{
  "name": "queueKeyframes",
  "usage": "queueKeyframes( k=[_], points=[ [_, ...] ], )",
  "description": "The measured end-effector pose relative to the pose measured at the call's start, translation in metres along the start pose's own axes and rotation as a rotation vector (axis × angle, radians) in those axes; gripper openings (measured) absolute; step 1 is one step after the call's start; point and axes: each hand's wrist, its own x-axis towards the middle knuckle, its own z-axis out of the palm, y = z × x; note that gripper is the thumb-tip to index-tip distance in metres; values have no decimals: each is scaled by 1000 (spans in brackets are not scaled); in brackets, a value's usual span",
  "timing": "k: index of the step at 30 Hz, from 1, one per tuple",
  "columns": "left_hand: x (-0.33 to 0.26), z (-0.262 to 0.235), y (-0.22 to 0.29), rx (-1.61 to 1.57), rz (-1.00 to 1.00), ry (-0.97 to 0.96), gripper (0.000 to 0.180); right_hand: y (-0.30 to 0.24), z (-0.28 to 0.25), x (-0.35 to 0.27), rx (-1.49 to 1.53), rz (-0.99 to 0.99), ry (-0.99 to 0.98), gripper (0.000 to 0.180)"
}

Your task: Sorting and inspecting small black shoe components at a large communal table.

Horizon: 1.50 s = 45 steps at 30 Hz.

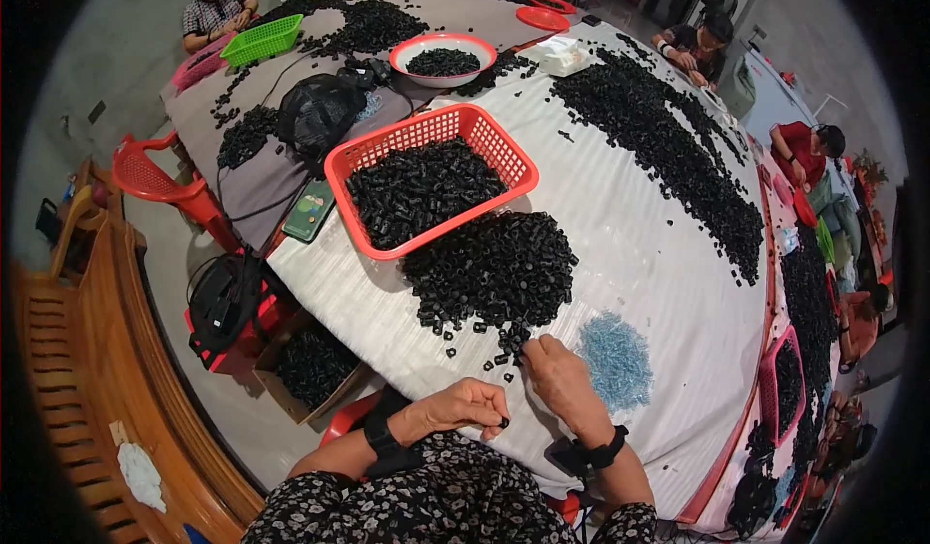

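While your left hand curls at the table's near edge, its fingertips are pinched shut on a small black part. Your right hand reaches toward twelve o'clock, fingers together on another piece at the lower rim of the black parts pile. At one o'clock from that hand lies a blue parts heap; the red basket sits beyond the pile.
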Motion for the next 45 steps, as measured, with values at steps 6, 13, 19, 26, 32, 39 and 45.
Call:
queueKeyframes(
  k=[6,13,19,26,32,39,45],
  points=[
    [-3,3,1,46,-19,-24,13,-19,15,41,156,-225,74,16],
    [-3,2,-1,66,-30,-33,14,-25,48,53,-77,-268,96,10],
    [-4,5,1,84,-60,-14,16,-22,49,49,7,-212,165,10],
    [0,2,4,60,-60,-8,14,-3,10,33,584,144,267,10],
    [3,5,7,23,-70,36,16,30,-1,12,656,343,389,11],
    [1,5,2,-14,-62,61,15,35,13,-8,283,219,477,8],
    [2,6,-1,-42,-46,67,14,34,18,-13,212,172,391,8]
  ],
)
